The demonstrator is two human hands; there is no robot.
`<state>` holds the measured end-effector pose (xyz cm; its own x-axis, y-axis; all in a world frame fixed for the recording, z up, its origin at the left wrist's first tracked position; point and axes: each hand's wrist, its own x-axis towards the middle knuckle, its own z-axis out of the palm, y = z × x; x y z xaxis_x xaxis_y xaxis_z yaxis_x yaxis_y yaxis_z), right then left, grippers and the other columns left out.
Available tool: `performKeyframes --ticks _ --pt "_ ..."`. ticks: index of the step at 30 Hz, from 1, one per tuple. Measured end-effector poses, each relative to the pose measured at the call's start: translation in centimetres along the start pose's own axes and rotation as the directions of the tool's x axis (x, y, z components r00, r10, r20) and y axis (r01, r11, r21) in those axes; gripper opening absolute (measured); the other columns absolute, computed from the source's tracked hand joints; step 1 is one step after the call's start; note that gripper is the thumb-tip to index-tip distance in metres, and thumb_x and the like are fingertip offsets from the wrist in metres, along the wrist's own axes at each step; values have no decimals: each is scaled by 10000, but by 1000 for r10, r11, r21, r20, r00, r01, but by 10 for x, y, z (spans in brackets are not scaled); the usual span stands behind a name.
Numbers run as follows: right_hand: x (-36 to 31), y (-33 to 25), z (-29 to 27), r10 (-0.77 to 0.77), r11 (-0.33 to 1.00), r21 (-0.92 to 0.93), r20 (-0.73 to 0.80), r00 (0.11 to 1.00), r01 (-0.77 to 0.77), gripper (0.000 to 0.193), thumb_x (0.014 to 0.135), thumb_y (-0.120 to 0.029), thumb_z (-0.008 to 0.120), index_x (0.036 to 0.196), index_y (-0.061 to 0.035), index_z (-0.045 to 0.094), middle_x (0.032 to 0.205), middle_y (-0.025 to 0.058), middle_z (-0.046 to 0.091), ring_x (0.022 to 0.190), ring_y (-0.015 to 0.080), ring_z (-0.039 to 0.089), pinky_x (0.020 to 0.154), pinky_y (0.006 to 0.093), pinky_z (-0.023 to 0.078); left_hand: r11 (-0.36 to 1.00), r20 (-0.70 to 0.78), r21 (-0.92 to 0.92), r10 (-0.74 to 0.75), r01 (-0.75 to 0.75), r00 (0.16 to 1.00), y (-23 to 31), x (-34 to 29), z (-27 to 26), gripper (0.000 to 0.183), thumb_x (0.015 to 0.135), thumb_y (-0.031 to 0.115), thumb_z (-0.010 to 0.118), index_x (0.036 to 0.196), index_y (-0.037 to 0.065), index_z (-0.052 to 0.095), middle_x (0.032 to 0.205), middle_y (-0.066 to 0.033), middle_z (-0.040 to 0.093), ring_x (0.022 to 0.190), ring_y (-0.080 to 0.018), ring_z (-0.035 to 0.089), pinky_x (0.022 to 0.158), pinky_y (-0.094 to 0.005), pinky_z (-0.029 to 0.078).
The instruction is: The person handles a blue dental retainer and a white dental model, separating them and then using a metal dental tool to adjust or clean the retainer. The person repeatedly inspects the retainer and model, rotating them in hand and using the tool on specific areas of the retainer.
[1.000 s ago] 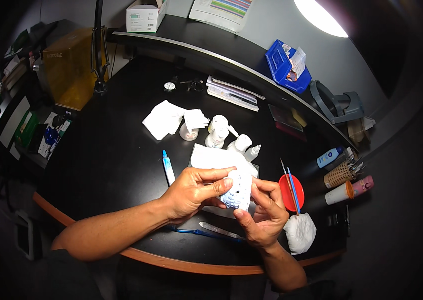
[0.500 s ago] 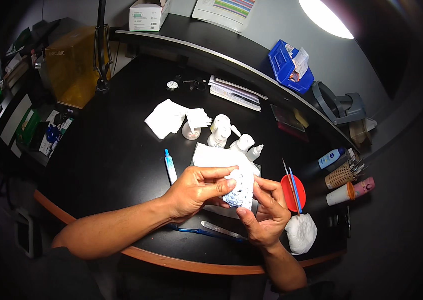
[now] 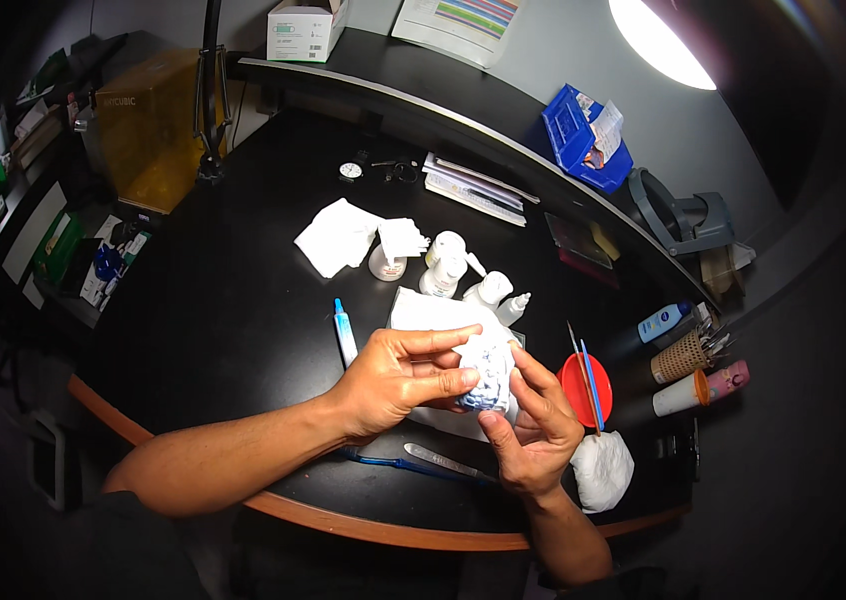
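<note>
We've L hand (image 3: 388, 385) & R hand (image 3: 533, 430) both gripping a lumpy wht/blue piece (image 3: 489, 372) over blk tabletop (image 3: 243, 290); red dish (image 3: 573, 384) nr R hand.

The black table (image 3: 233, 300) had a brown front edge (image 3: 393, 538). Toward its back were a watch (image 3: 350, 171), papers (image 3: 473, 192), a white sheet (image 3: 336, 238) and white bottles (image 3: 443, 272). Nearer lay a blue-and-white tube (image 3: 345, 332), a red dish (image 3: 572, 386) and a white lump (image 3: 603, 472).
</note>
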<state>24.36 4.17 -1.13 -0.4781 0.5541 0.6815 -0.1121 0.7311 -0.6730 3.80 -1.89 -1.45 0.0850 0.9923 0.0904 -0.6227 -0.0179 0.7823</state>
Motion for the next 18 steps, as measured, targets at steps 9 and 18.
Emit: performKeyframes --ticks 9,18 --pt "-2 1 -2 -3 998 60 -14 1000 4 417 781 55 807 1185 58 707 1384 334 582 1294 377 602 1086 419 480 981 80 123 143 -152 986 -2 1 -2 543 929 -1 740 1441 16 559 1165 -152 713 1059 -164 673 892 -299 596" --pt "-3 1 -2 8 991 134 -6 1000 -7 462 812 62 778 1261 60 668 1402 356 555 1350 405 548 1130 445 434 988 76 76 132 -138 988 3 -1 2 558 904 -17 761 1428 23 575 1150 -154 718 1039 -168 682 879 -308 605"
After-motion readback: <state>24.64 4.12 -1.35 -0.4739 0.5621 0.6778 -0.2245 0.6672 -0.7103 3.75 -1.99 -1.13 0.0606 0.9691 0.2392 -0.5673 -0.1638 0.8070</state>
